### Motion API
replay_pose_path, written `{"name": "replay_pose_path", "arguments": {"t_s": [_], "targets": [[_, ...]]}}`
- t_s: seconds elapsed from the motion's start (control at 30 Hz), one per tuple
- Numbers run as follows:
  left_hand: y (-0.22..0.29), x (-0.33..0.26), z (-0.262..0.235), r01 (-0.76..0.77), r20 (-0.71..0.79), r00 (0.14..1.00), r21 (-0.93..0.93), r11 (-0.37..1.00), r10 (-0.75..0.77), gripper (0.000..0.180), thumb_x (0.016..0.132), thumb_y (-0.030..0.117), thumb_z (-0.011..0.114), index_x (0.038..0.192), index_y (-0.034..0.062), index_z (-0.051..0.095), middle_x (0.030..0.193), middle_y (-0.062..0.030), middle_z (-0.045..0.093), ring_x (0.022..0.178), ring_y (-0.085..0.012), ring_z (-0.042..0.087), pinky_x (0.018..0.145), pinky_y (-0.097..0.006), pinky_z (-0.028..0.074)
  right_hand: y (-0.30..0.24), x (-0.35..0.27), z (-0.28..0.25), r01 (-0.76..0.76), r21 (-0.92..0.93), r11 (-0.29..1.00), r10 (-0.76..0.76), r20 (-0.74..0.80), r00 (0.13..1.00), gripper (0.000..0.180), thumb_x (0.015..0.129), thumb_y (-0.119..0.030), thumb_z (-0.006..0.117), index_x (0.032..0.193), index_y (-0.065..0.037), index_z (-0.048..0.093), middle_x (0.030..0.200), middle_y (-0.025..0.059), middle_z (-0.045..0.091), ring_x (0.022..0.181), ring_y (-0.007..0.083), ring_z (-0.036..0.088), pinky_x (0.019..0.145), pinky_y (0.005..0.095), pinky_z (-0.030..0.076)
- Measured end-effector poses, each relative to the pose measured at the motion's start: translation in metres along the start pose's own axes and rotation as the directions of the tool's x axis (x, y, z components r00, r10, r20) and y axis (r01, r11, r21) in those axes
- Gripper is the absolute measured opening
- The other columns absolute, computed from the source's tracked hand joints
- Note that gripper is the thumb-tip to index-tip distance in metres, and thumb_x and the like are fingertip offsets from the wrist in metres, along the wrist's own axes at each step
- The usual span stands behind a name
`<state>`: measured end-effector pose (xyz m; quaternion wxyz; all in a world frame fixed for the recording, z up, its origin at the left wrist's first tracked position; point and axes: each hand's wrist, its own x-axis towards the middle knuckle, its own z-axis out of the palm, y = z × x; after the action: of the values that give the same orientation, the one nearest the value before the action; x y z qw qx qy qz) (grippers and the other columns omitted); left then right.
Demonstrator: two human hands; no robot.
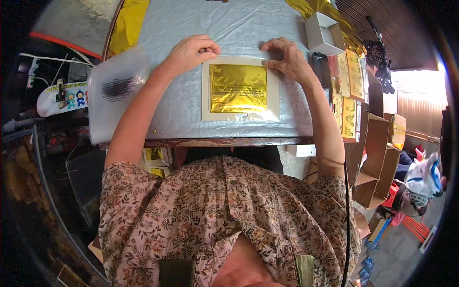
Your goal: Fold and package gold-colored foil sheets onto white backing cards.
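A shiny gold foil packet (238, 88) lies on a pale card (273, 103), with clear plastic over it and dark print across it. The card rests flat on the silvery covered table. At its upper left corner is my left hand (191, 55), fingers curled and thumb pressed against them; whatever they pinch is too small to make out. My right hand (290, 61) is at the upper right corner, its thumb touching or nearly touching the card's edge. Its index finger stands apart from the thumb, with nothing visible between them.
A stack of clear plastic bags (107, 110) hangs over the table's left edge. Along the right side are a white open box (324, 34), a black case (320, 67) and printed boxes (351, 115). Gold foil sheets (128, 26) lie at the far corners. Cardboard boxes (373, 148) stand beyond the right edge.
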<state>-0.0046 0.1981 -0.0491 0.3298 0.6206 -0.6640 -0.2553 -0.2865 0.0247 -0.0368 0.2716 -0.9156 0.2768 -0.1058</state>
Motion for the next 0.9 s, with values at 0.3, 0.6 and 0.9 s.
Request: {"name": "replay_pose_path", "arguments": {"t_s": [0.3, 0.6, 0.9], "targets": [[0.006, -0.011, 0.007, -0.207, -0.096, 0.968, 0.225, 0.952, 0.233, 0.012, 0.093, 0.013, 0.066, 0.098, 0.0038, 0.070, 0.093, -0.0051, 0.065, 0.093, -0.0245, 0.061, 0.087, -0.036, 0.049, 0.004, -0.013, 0.011, 0.062, 0.150, 0.987, -0.047, -0.101, 0.994, 0.013, 0.082, -0.012, 0.081, 0.095, -0.010, 0.078, 0.099, 0.0039, 0.068, 0.101, 0.0239, 0.060, 0.093, 0.0395, 0.045], [0.009, -0.030, 0.003, -0.322, -0.057, 0.932, 0.328, 0.888, 0.358, 0.019, 0.091, 0.009, 0.068, 0.108, 0.0083, 0.075, 0.103, -0.0036, 0.067, 0.101, -0.0249, 0.060, 0.091, -0.037, 0.049, 0.002, -0.035, 0.015, 0.210, -0.166, 0.963, -0.244, -0.214, 0.946, 0.018, 0.088, -0.018, 0.077, 0.105, -0.018, 0.080, 0.114, 0.0031, 0.070, 0.109, 0.0239, 0.059, 0.101, 0.0421, 0.039], [0.015, -0.054, 0.008, -0.238, -0.084, 0.953, 0.388, 0.891, 0.291, 0.033, 0.090, 0.020, 0.072, 0.122, 0.0152, 0.074, 0.121, -0.0016, 0.065, 0.115, -0.0251, 0.056, 0.102, -0.043, 0.042, -0.013, -0.058, 0.000, 0.252, -0.546, 0.799, -0.328, -0.044, 0.944, 0.035, 0.101, -0.034, 0.058, 0.133, -0.028, 0.069, 0.148, 0.0058, 0.053, 0.142, 0.0303, 0.042, 0.118, 0.0535, 0.026]]}}
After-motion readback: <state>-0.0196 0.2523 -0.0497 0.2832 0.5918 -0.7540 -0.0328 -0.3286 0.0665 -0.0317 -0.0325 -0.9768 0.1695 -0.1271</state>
